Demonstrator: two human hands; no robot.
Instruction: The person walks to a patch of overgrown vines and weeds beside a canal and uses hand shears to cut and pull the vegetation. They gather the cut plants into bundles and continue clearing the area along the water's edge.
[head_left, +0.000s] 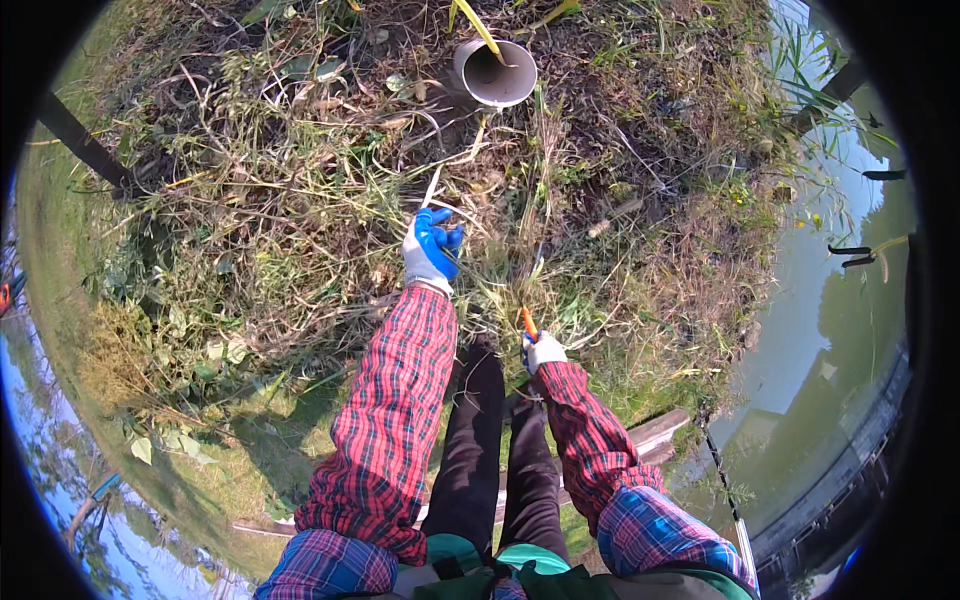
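Note:
My left hand (433, 247), in a blue-and-white coated work glove, reaches over the cut grass and dry stalks (315, 217). Its fingers are curled near a pale dry leaf blade (433, 187); whether they grip it I cannot tell. Lower and to the right, my right hand (541, 351), gloved too, is closed on an orange handle (529, 322). A narrow metallic blade (538, 259) shows among the grass ahead of that handle; the join between them is hidden. Beyond both hands a pale open-ended pipe (499, 75) stands in the soil, with a yellowed leaf hanging into its mouth.
Water (795, 337) lies to the right past the weedy bank edge, with cattails (851, 251) over it. Dark posts (86, 142) stand at far left and upper right. A wooden board (656, 435) lies behind my legs. Leafy weeds (180, 330) grow at left.

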